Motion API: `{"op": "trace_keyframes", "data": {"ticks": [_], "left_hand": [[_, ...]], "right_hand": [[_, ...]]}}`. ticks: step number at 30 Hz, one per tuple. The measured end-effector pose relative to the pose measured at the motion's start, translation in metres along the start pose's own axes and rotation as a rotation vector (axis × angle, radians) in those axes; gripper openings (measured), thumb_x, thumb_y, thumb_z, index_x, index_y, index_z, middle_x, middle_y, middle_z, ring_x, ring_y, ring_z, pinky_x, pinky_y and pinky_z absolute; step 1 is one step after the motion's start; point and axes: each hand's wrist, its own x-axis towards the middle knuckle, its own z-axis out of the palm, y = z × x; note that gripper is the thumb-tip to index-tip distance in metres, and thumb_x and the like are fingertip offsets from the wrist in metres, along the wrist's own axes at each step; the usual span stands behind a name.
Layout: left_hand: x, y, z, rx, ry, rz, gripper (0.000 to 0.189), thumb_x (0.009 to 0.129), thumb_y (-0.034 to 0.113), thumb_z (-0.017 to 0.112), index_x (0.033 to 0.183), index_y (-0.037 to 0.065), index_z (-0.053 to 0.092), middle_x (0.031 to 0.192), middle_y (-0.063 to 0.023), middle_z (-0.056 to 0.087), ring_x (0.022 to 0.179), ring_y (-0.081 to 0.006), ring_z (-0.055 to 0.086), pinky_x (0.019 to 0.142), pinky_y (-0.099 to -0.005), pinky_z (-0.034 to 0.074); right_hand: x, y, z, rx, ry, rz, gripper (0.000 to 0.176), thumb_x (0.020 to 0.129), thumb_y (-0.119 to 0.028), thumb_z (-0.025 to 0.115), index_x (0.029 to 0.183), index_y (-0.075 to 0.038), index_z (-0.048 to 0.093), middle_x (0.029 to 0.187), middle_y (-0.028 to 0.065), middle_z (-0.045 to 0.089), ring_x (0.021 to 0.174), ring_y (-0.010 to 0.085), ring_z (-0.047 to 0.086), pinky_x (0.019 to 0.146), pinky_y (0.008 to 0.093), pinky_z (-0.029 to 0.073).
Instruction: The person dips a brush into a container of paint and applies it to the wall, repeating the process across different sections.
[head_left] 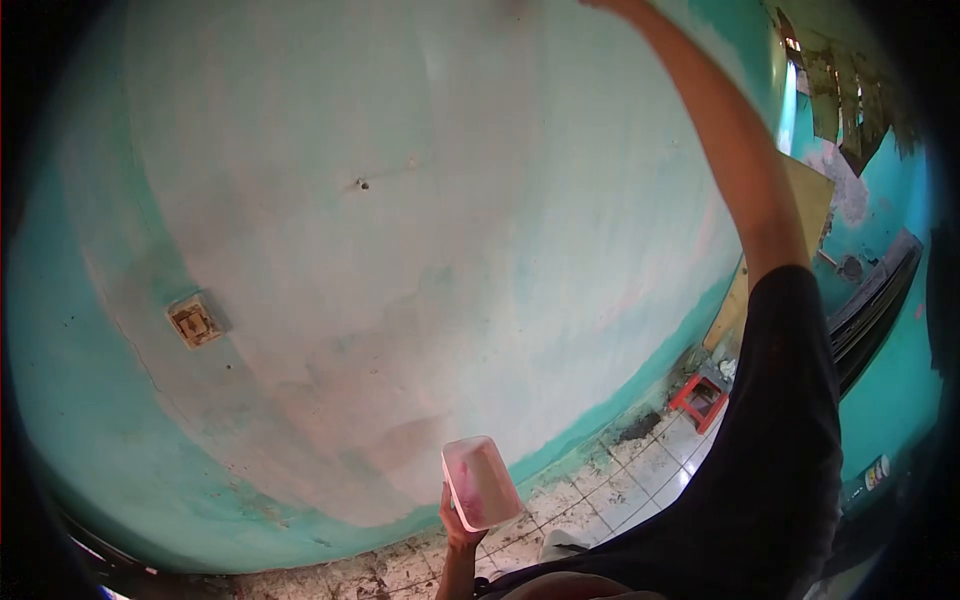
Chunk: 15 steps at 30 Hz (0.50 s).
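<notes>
My left hand (458,526) is wrapped round the side of a rectangular plastic tub (512,497), low in front of the wall. The tub is pale pink, with whitish and pink smears inside. My right arm stretches up the wall, and only a sliver of my right hand (602,3) shows at the top edge. Its fingers are cut off there, so what it holds, if anything, is hidden. A dark blur sits left of it at the frame's edge. The wall (330,250) is teal, with a broad whitish, patchy coat over its middle.
An open electrical box (195,320) sits in the wall at left, and a small hole (363,184) is higher up. A red stool (699,402) stands on the dirty tiled floor (610,500). A wooden board (805,205) leans at right. A bottle (876,473) lies at lower right.
</notes>
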Motion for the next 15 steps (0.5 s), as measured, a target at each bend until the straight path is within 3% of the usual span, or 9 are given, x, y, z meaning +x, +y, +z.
{"op": "trace_keyframes", "data": {"ticks": [2,3,4,5,7,10,11,13,15], "left_hand": [[-0.008,-0.001,-0.015,-0.025,-0.038,-0.007,0.059,0.102,0.05,0.041,0.149,0.014,0.042,0.144,-0.0075,0.051,0.128,-0.0303,0.052,0.106,-0.0532,0.043],[-0.014,-0.004,-0.007,-0.043,-0.032,0.005,0.06,0.102,0.051,0.04,0.15,0.015,0.041,0.146,-0.0075,0.05,0.129,-0.0303,0.051,0.107,-0.0537,0.042],[-0.022,-0.006,-0.001,-0.061,-0.021,0.015,0.061,0.102,0.051,0.04,0.151,0.015,0.039,0.148,-0.0074,0.048,0.13,-0.0304,0.05,0.108,-0.0542,0.041],[-0.03,-0.007,0.002,-0.061,-0.017,0.01,0.061,0.102,0.051,0.04,0.151,0.015,0.039,0.148,-0.0074,0.048,0.13,-0.0304,0.05,0.108,-0.0542,0.041],[-0.032,-0.006,0.012,0.086,-0.027,0.045,0.062,0.102,0.052,0.039,0.152,0.015,0.036,0.15,-0.0077,0.045,0.133,-0.0309,0.048,0.109,-0.0554,0.04],[-0.034,-0.005,0.019,0.042,-0.054,0.0,0.062,0.102,0.052,0.039,0.152,0.016,0.037,0.149,-0.0082,0.046,0.133,-0.0315,0.048,0.109,-0.0565,0.039],[-0.033,-0.005,0.019,0.046,-0.062,0.007,0.062,0.102,0.052,0.039,0.152,0.016,0.037,0.149,-0.0082,0.046,0.133,-0.0315,0.048,0.109,-0.0565,0.039],[-0.031,-0.009,0.017,0.151,-0.071,0.032,0.062,0.102,0.053,0.039,0.152,0.016,0.037,0.149,-0.0083,0.046,0.133,-0.0327,0.048,0.109,-0.0575,0.039],[-0.027,-0.016,0.006,0.06,-0.071,-0.006,0.062,0.102,0.053,0.039,0.151,0.016,0.038,0.147,-0.0083,0.047,0.131,-0.0327,0.049,0.108,-0.0576,0.04]], "right_hand": [[-0.076,-0.006,0.045,-0.06,-0.089,-0.05,0.02,0.082,-0.02,0.061,0.087,-0.002,0.067,0.083,0.0203,0.069,0.082,0.0367,0.068,0.075,0.0472,0.054],[-0.141,-0.062,0.009,0.026,-0.053,0.016,0.022,0.082,-0.019,0.06,0.095,-0.001,0.064,0.084,0.0231,0.068,0.083,0.0438,0.065,0.076,0.0513,0.054],[-0.186,-0.085,-0.002,0.185,-0.299,0.095,0.022,0.084,-0.018,0.059,0.099,-0.003,0.063,0.087,0.0242,0.068,0.082,0.0466,0.064,0.077,0.054,0.054],[-0.242,-0.107,0.001,0.17,-0.334,0.186,0.019,0.088,-0.015,0.06,0.103,-0.004,0.064,0.07,0.0198,0.064,0.064,0.0407,0.062,0.072,0.0495,0.05],[-0.331,-0.144,-0.018,0.159,-0.518,0.249,0.013,0.086,-0.012,0.061,0.095,-0.004,0.066,0.071,0.0242,0.064,0.072,0.0413,0.064,0.07,0.0505,0.05],[-0.37,-0.155,-0.048,0.313,-1.031,0.322,0.018,0.084,-0.013,0.062,0.096,-0.004,0.072,0.076,0.0184,0.07,0.074,0.0346,0.068,0.072,0.0441,0.054],[-0.364,-0.15,-0.044,0.315,-1.02,0.318,0.018,0.084,-0.013,0.062,0.096,-0.004,0.072,0.076,0.0184,0.07,0.074,0.0346,0.068,0.072,0.0441,0.054],[-0.333,-0.138,-0.04,0.555,-1.325,0.226,0.017,0.083,-0.015,0.068,0.095,-0.005,0.075,0.077,0.0151,0.072,0.072,0.0287,0.07,0.072,0.0402,0.055],[-0.284,-0.122,-0.029,0.498,-0.915,0.079,0.014,0.081,-0.018,0.075,0.088,-0.006,0.076,0.075,0.0148,0.071,0.07,0.0242,0.069,0.072,0.0366,0.055]]}}
